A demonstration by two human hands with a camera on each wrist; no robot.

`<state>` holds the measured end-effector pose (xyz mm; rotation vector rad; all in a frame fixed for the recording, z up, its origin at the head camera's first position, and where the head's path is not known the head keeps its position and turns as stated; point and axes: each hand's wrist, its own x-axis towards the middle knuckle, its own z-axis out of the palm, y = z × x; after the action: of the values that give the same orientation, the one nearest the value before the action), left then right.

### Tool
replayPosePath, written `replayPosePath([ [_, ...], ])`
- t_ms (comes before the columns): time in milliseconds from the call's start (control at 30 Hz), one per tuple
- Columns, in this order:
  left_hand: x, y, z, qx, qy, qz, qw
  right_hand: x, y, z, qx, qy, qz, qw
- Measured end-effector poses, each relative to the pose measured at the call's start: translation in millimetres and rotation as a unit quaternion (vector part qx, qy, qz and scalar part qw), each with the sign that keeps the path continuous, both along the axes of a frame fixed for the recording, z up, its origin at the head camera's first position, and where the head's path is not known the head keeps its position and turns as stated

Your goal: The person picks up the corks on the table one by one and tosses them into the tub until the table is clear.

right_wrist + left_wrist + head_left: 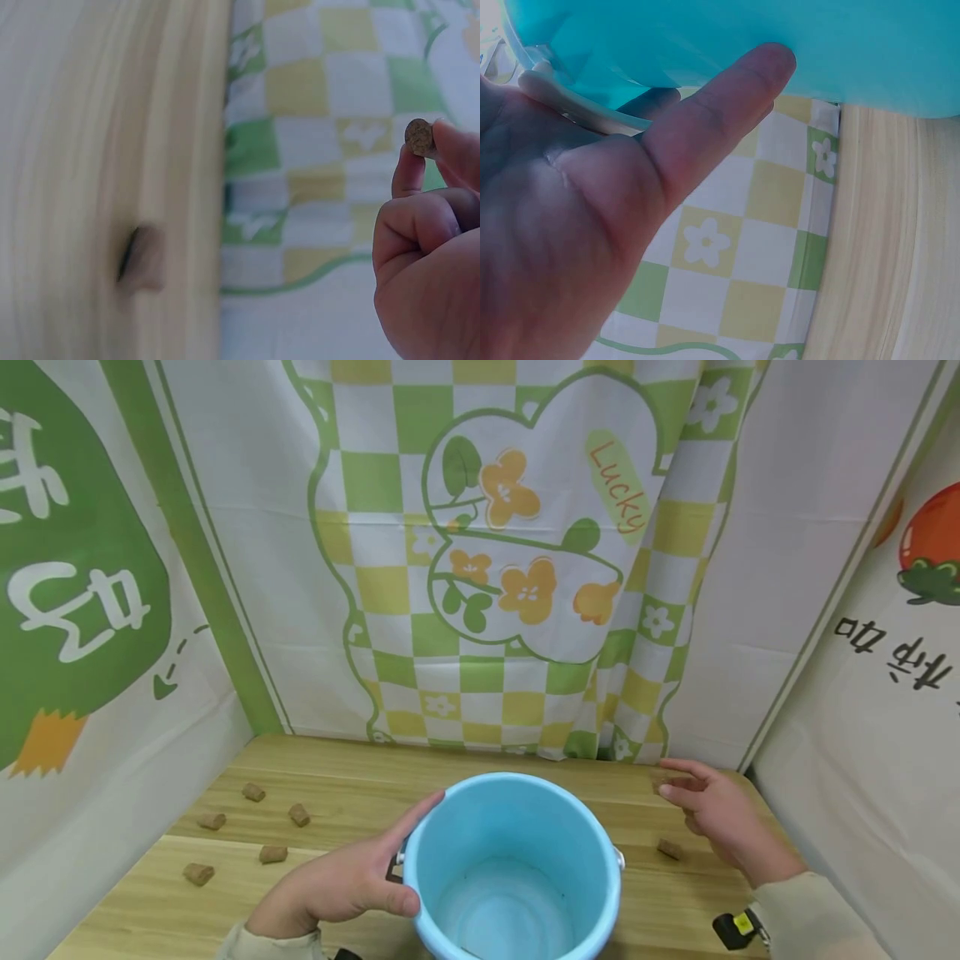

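A light blue bucket (517,802) stands upright at the near middle of the wooden table. My left hand (352,877) rests against its left side, fingers spread and fairly straight, with the thumb at the rim. In the left wrist view a straight digit lies on the bucket's blue wall (870,60), beside its pale handle (574,105). Off to the right, my right hand (723,814) pinches a small brown cork (418,139) between thumb and finger, above the table. Below that hand another cork (670,849) lies on the wood, blurred in the right wrist view.
Several corks, one of them a cork (198,873) nearest the left edge, lie scattered on the table (360,768) left of the bucket. A checked cloth (480,693) hangs along the back. Printed cloths flank both sides. The bucket's inside shows only a few tiny specks.
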<state>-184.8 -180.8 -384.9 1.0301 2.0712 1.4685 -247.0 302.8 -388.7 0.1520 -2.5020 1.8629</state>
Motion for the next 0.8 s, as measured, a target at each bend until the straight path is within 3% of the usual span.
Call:
replayPosePath([
  [200, -1.2, 0.3, -1.2, -0.006, -0.010, 0.004, 0.9999, 8.5, -20, 22.1, -0.026, 0.020, 0.029, 0.9990],
  [500, -0.6, 1.0, 0.5, -0.004, -0.020, -0.001, 0.9998, 22.7, -37, 52.1, -0.021, 0.049, 0.060, 0.9968],
  [800, -0.4, 1.0, -1.6, 0.010, -0.003, 0.000, 0.9999, 42.7, -55, 75.3, 0.046, 0.077, 0.073, 0.9932],
])
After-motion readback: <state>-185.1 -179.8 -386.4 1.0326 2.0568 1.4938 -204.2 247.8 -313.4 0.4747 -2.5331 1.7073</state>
